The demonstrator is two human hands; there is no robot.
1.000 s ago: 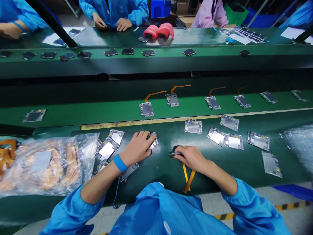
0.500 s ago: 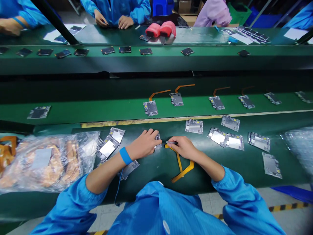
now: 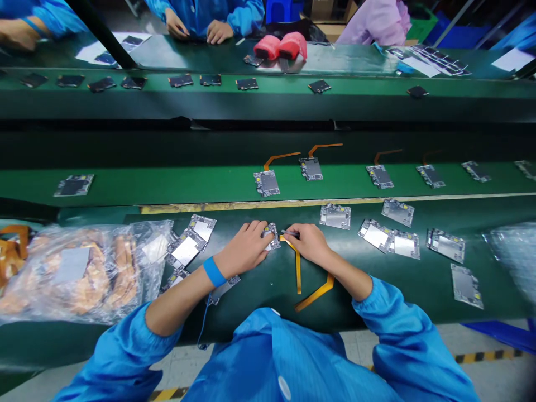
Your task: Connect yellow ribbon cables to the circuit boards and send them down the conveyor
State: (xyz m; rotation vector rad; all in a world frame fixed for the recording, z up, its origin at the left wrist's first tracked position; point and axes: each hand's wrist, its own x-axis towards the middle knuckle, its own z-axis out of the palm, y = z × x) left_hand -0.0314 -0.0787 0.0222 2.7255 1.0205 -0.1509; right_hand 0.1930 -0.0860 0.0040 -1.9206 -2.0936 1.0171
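My left hand (image 3: 245, 245), wearing a blue wrist strap (image 3: 215, 271), holds a small circuit board (image 3: 274, 237) against the green work surface, its fingers covering part of the board. My right hand (image 3: 309, 243) is closed on a slim dark tool (image 3: 290, 233) whose tip points toward the board's right edge. From under these fingers an orange flex cable (image 3: 298, 271) runs down, its upper end beside the board; whether it touches the board I cannot tell. Another flex cable (image 3: 316, 294) lies below my right wrist.
Loose circuit boards lie to the left (image 3: 186, 250) and right (image 3: 404, 244). A plastic bag (image 3: 79, 273) of orange cables is at far left, bubble wrap (image 3: 513, 257) at far right. Beyond, a green belt (image 3: 188, 187) carries boards, some with cables. Co-workers' hands (image 3: 220, 32) are across the line.
My right hand has moved slightly left and up, bringing the cable's end beside the board. The cable now hangs straighter, apart from the lower one. More of the board shows beside my left fingers.
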